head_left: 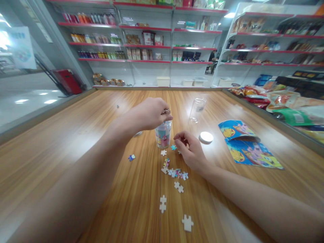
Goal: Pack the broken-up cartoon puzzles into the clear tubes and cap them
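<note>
A small clear jar (163, 135) holding colourful puzzle pieces stands on the wooden table (76, 141). My left hand (152, 113) hovers right over the jar's mouth, its fingers pinched on a few puzzle pieces. My right hand (189, 150) rests on the table just right of the jar, fingers curled down onto loose pieces; what they grip is hidden. Several loose puzzle pieces (174, 173) lie scattered in front of the jar, some face down and white.
An empty clear jar (197, 109) stands farther back, with a white lid (206, 137) lying near it. Two colourful cartoon picture sheets (249, 152) lie to the right. Snack bags (286, 101) are piled at the right edge. Store shelves line the back.
</note>
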Available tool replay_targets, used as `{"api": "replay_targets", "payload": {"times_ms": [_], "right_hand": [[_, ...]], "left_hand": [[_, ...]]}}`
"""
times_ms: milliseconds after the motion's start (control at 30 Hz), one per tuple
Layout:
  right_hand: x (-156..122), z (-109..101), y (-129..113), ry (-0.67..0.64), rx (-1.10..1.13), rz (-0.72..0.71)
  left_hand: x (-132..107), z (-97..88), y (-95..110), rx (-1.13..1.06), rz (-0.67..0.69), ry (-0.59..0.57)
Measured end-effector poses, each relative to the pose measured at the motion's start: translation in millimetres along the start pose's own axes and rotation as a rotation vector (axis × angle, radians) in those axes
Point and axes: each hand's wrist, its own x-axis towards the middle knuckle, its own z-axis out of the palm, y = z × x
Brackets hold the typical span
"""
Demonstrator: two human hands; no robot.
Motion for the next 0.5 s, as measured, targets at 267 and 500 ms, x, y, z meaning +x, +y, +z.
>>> {"api": "replay_targets", "payload": {"times_ms": [267,500], "right_hand": [[0.5,-0.7,-0.4,-0.001,0.009,0.016],[1.5,-0.1,-0.3,0.001,0.023,0.028]], "left_hand": [[0.1,-0.6,-1.9,0.007,-0.043,0.014],[-1.7,-4.8,2.4,0.028,-0.061,-0.015]]}}
